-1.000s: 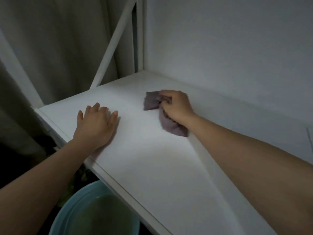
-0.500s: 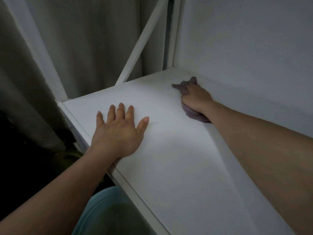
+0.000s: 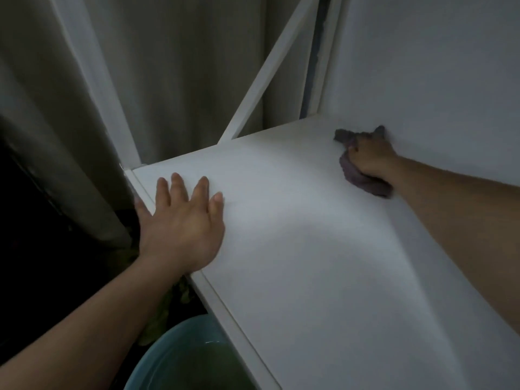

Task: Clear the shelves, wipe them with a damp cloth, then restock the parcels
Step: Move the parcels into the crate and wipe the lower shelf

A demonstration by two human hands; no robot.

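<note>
A white shelf board (image 3: 304,249) fills the middle of the view, with no parcels on it. My right hand (image 3: 371,159) grips a crumpled purple-grey cloth (image 3: 363,181) and holds it down on the board at the far right, where the board meets the white back wall. Part of the cloth pokes out beyond my fingers toward the corner. My left hand (image 3: 183,223) rests flat on the board near its front left corner, fingers spread and straight, holding nothing.
A light blue basin (image 3: 168,358) with water stands on the floor below the shelf's front edge. A diagonal white brace (image 3: 270,66) and upright posts frame the shelf's left end. Grey curtains (image 3: 157,57) hang behind. The area at lower left is dark.
My right hand has slid the cloth away from mid-shelf to the back wall near the far corner. My left hand has stayed flat on the board; the view has shifted.
</note>
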